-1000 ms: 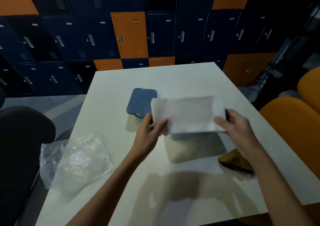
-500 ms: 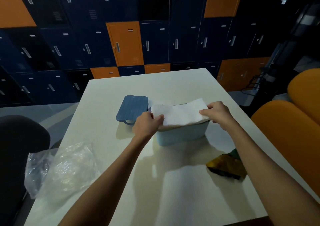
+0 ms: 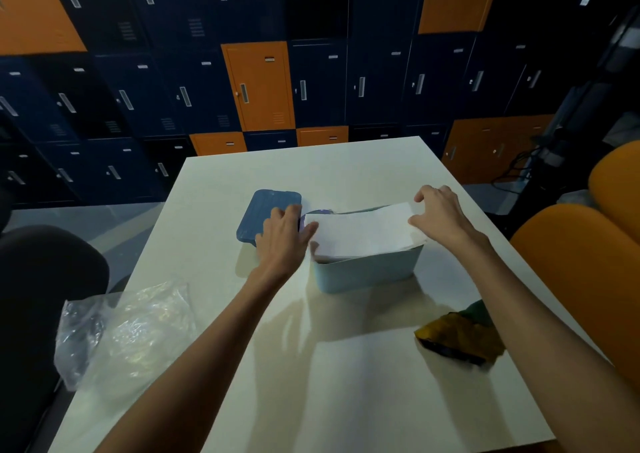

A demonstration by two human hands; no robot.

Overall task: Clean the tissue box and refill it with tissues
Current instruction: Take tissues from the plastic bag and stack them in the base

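Tissue box (image 3: 367,274), lid (image 3: 266,210) just beside, plastic bag (image 3: 131,328), cloth (image 3: 457,341) nearby

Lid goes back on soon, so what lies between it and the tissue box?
The left hand, fingers over the lid's edge and thumb against the tissues, in the head view.

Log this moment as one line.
tissues: sitting atop open box; left hand: at left end; right hand: at right end; lid: off

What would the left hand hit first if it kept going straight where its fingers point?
Likely the dark blue rounded plastic lid; fingertips of the left hand overlap its right edge, though contact is unclear.
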